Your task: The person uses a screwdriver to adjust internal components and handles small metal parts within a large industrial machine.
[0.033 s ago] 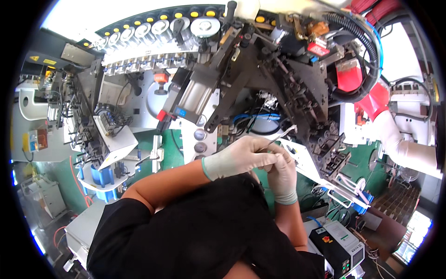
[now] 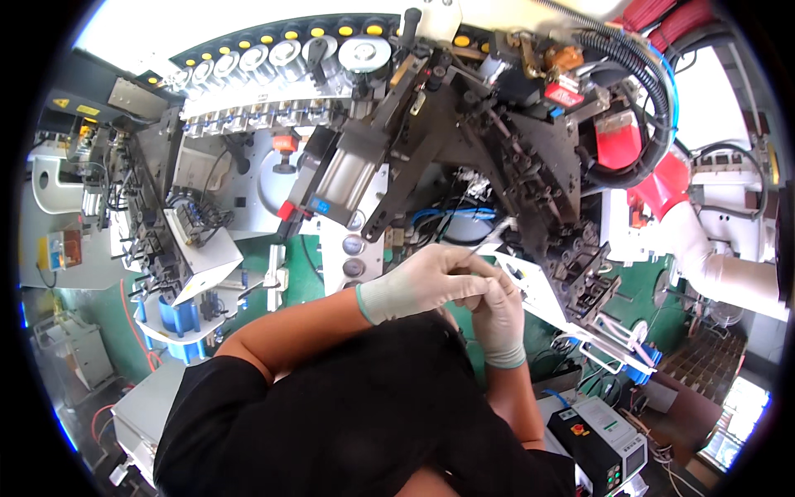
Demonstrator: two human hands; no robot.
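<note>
Between my gloved hands, a thin metal rod [image 2: 489,240] slants up toward the dark machine [image 2: 530,166].

My left hand [image 2: 426,282] pinches its lower end; my right hand [image 2: 499,311] curls closed just beneath, touching the left, near the white plate [image 2: 538,290].

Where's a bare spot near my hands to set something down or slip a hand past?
Barest is the green surface between the white block and the cylinder. A smaller green patch lies right of the black mechanism. Around the left hand, right hand and thin tool it is crowded with linkages and cables.
</note>
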